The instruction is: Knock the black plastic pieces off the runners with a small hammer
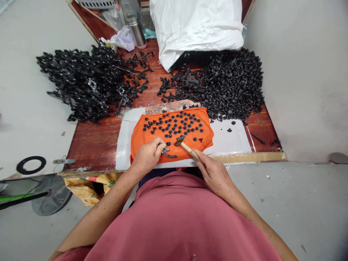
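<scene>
My right hand (214,172) is closed round the wooden handle of a small hammer (190,149). The hammer's dark metal head is over the orange cloth (138,145), close to a few black round-headed pieces. My left hand (149,154) is closed in a pinch on a black bracket-like part (170,156) with a small metal piece on it, near the cloth's front edge. The fingers hide part of it. Several black round-headed pegs (185,123) stand spread across the cloth, flat heads or stems showing.
A tangled heap of black bracket-like parts (84,83) lies at the left. Loose black pegs (236,87) are piled at the right, below a white sack (198,29). A steel flask (137,32) stands at the back. A stone slab (154,108) edges the cloth.
</scene>
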`<state>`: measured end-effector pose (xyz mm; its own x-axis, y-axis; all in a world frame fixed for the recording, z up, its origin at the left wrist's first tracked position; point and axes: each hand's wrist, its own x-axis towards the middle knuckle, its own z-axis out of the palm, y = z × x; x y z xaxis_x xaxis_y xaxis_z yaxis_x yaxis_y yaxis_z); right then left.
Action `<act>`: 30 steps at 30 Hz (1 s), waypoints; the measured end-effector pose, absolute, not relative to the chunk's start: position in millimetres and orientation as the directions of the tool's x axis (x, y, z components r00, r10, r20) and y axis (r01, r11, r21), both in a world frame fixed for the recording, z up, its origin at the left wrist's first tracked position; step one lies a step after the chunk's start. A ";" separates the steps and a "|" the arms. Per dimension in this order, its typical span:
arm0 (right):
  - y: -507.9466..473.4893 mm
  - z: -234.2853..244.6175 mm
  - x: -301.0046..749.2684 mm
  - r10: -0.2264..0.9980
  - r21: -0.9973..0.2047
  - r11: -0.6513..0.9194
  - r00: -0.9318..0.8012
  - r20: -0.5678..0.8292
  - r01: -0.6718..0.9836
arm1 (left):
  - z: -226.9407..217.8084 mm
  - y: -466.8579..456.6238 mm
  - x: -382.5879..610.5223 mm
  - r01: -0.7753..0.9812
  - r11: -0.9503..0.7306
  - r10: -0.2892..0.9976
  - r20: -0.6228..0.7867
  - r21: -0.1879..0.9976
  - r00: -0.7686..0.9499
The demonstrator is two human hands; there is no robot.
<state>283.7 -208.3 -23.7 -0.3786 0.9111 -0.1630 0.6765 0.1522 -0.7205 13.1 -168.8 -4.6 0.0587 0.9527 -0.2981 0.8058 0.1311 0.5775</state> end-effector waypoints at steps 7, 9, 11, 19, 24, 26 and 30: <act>-205.3 -22.1 284.0 0.907 -0.722 0.144 -0.383 -0.177 0.677 | 2.4 -170.4 18.9 0.955 0.045 0.945 -0.321 0.295 0.055; -205.3 -22.7 285.5 0.905 -0.718 0.153 -0.388 -0.175 0.679 | 4.3 -171.5 21.4 0.975 0.038 0.943 -0.332 0.217 0.037; -205.6 -21.1 287.7 0.910 -0.709 0.182 -0.389 -0.140 0.681 | 5.1 -172.4 23.3 0.983 0.042 0.941 -0.338 0.177 0.021; -201.6 1.0 280.4 0.883 -0.663 0.448 -0.414 0.222 0.599 | 3.3 -170.6 24.1 0.975 0.065 0.936 -0.351 0.212 0.014; -196.4 -4.6 271.5 0.873 -0.476 0.437 -0.486 0.023 0.763 | 0.1 -171.2 24.5 0.980 0.057 0.936 -0.351 0.188 0.013; -197.4 -7.1 272.7 0.888 -0.503 0.412 -0.458 0.037 0.759 | -3.2 -172.3 24.6 0.981 0.052 0.943 -0.333 0.189 0.014; -201.0 -10.6 274.0 0.894 -0.505 0.402 -0.446 0.038 0.763 | -8.2 -173.0 25.4 0.976 0.052 0.953 -0.303 0.212 0.015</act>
<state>274.0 -201.0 -10.6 -0.4460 0.8942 0.0384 0.7634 0.4024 -0.5053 25.4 -173.0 -8.2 0.0148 0.9528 -0.3033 0.9758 0.0524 0.2124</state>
